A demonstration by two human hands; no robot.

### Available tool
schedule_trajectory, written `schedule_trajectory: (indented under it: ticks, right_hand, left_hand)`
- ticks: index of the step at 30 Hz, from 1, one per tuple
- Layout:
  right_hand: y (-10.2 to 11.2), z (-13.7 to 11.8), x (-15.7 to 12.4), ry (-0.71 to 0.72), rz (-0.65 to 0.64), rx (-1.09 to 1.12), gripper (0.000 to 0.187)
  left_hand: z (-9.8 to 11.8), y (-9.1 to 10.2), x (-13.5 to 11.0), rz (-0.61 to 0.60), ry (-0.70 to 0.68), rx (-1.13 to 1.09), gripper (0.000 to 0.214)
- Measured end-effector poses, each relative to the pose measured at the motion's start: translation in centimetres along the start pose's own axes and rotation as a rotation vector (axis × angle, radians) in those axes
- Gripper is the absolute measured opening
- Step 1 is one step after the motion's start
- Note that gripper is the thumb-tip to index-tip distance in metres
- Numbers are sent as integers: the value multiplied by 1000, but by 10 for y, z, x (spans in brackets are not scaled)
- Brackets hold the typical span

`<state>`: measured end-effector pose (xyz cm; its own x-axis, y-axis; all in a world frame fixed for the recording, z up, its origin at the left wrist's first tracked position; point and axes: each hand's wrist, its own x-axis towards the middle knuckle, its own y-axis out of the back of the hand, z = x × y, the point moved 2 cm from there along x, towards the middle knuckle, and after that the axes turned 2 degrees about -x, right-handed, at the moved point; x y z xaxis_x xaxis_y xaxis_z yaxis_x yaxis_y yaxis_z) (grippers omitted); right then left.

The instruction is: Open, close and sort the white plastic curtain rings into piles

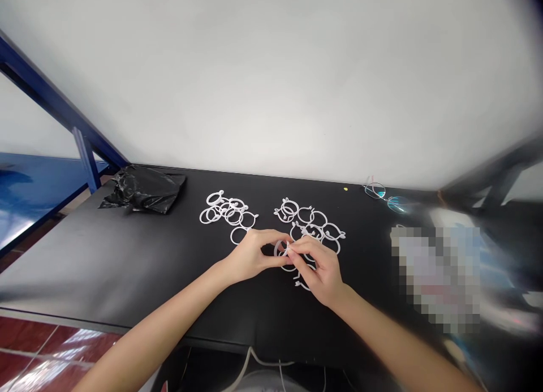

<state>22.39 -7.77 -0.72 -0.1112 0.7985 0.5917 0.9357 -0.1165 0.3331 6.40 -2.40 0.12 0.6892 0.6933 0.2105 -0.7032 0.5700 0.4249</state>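
Between my two hands is a white plastic curtain ring [277, 249], raised just above the black table. My left hand [249, 257] curves around its left side, thumb and fingers closed on it. The fingertips of my right hand [321, 268] pinch the small tabbed end of the same ring, partly hiding it. Behind and beneath the right hand lies a loose group of white rings [319, 218] with small tabs. A second group of similar rings [233, 215] lies just beyond my left hand, several overlapping one another.
A crumpled black plastic bag [146, 189] lies at the back left of the black table [178, 290]. Eyeglasses [375, 190] rest at the back right, near a small yellow bit [345, 189]. A blurred-out item [436, 279] is at the right. A white wall [271, 86] rises behind.
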Motion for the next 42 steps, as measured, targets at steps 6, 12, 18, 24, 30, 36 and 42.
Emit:
schedule_trajectory:
  ticks: [6,12,18,24,30,36,42]
  right_hand:
    - [7,3,3,-59,24,-66,13]
    - [7,9,5,32,-212,-345,27]
    - [2,11,2,45,-401,-503,38]
    - [0,12,1,40,-393,-498,25]
    - [1,12,2,63,-199,-334,25]
    - [7,4,4,94,41,-164,30]
    - [4,1,5,195,39,-238,41]
  left_hand:
    - [-10,9,-1,125,-58,220,31]
    - [-42,45,-3,348,52,760,30]
    - [-46,53,-5,327,156,1008,29]
    - [-49,51,-6,336,152,946,30]
    - [-23,45,-3,370,0,623,49]
    - [0,12,-1,57,-32,-104,61]
    - [-8,-11,2,-39,226,-644,41]
